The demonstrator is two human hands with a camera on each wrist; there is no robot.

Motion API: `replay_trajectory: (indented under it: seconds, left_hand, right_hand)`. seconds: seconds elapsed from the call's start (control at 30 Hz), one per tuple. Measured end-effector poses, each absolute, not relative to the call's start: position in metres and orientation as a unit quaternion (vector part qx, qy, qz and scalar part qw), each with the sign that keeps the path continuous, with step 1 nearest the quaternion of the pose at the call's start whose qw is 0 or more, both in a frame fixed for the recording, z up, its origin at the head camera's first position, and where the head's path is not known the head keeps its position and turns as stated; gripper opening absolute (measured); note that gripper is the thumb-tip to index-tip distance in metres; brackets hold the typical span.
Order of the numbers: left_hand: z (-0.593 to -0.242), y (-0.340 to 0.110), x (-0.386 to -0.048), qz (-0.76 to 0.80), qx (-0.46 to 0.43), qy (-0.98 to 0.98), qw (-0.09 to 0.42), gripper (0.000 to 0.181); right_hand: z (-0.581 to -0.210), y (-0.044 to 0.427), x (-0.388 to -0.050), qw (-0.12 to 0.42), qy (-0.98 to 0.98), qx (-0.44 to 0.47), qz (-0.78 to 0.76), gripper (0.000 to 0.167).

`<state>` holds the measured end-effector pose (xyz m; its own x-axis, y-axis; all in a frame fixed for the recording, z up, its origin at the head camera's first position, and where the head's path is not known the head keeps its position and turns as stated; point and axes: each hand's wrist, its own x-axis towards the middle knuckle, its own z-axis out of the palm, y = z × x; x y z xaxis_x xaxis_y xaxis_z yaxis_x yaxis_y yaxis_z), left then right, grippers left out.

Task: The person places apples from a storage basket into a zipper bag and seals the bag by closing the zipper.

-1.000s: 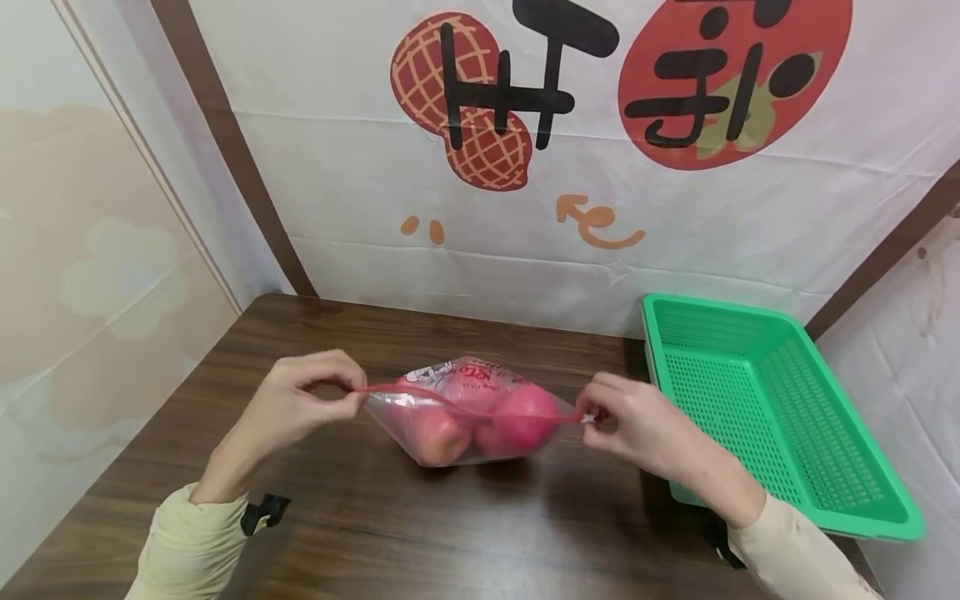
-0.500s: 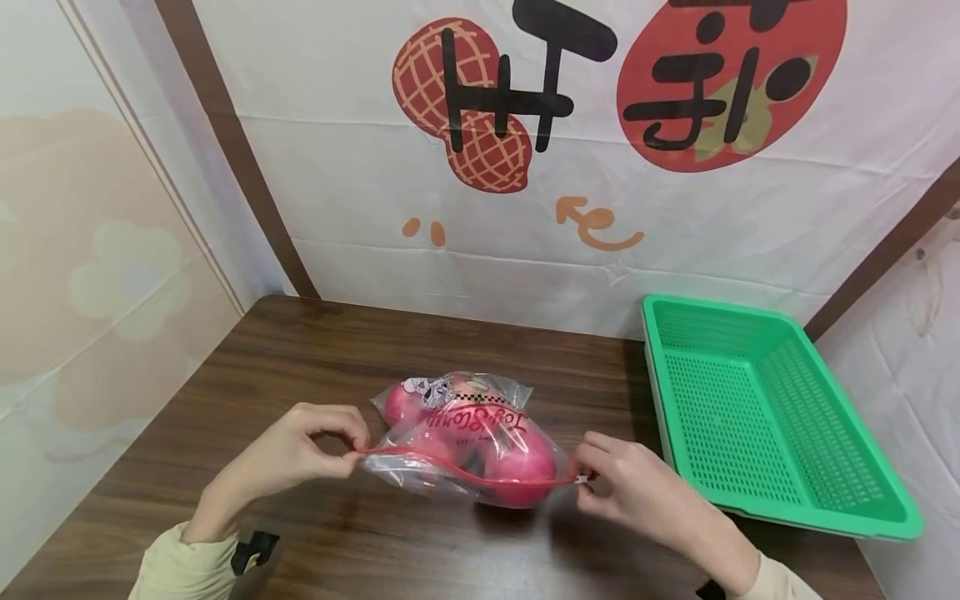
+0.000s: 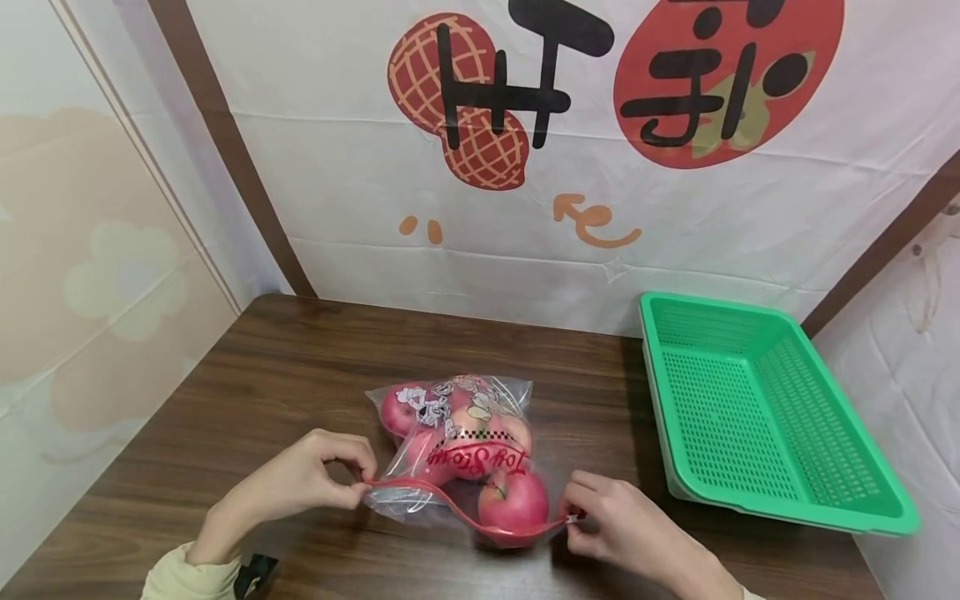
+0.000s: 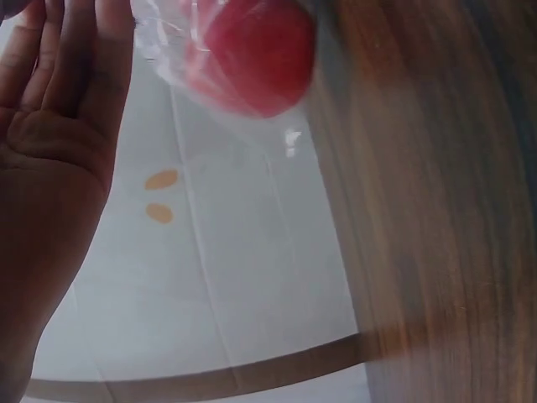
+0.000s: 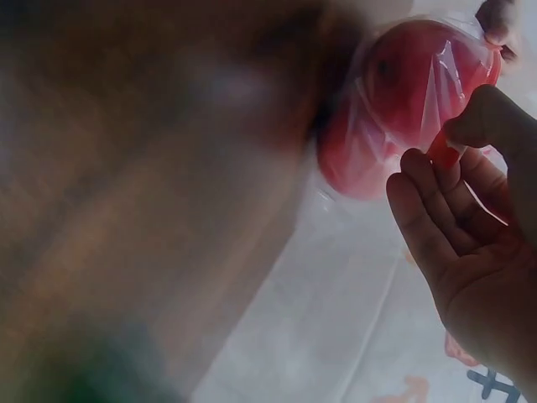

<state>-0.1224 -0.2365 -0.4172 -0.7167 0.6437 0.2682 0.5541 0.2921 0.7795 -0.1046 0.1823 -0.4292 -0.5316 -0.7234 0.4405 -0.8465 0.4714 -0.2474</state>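
Note:
A clear zip bag [image 3: 480, 450] with red print and cartoon figures lies on the table, several red apples [image 3: 513, 502] inside it. Its red zip edge faces the person and sags in the middle. My left hand [image 3: 311, 475] pinches the left end of that edge between thumb and fingers. At the other end, my right hand [image 3: 618, 525] pinches the edge beside a small white slider [image 3: 573, 518]. One apple rests close to the zip edge. In the right wrist view, the thumb and fingers of the right hand [image 5: 478, 210] grip the red strip.
A green plastic basket [image 3: 750, 425] with perforated sides stands on the right of the brown wooden table [image 3: 315, 358]. Behind the table hangs a white printed cloth [image 3: 337, 167]. Another cloth wall [image 3: 112, 250] borders the left side.
Both hands have come down and nearer the person, still pinching the zip edge. The bag has gone from raised and tilted to lying flatter, and one apple has rolled toward the zip edge.

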Motion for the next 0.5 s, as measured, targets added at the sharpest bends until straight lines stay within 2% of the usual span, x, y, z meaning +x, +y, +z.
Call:
replay_trajectory:
  seconds: [0.17, 0.3, 0.4, 0.5]
  left_hand:
    - [-0.421, -0.236, -0.122, 0.467, 0.392, 0.789, 0.072, 0.031]
    - [-0.418, -0.240, -0.120, 0.485, 0.386, 0.779, 0.089, 0.023]
    - [-0.413, -0.243, -0.123, 0.497, 0.394, 0.772, 0.044, 0.030]
    - [-0.406, -0.243, -0.128, 0.491, 0.398, 0.774, -0.034, 0.038]
  right_hand:
    - [-0.444, 0.183, -0.097, 0.132, -0.851, 0.460, 0.217, 0.029]
    - [-0.442, 0.189, -0.093, 0.094, -0.855, 0.457, 0.227, 0.020]
    - [-0.431, 0.196, -0.093, 0.088, -0.843, 0.468, 0.248, 0.015]
    - [-0.418, 0.204, -0.098, 0.127, -0.825, 0.477, 0.275, 0.024]
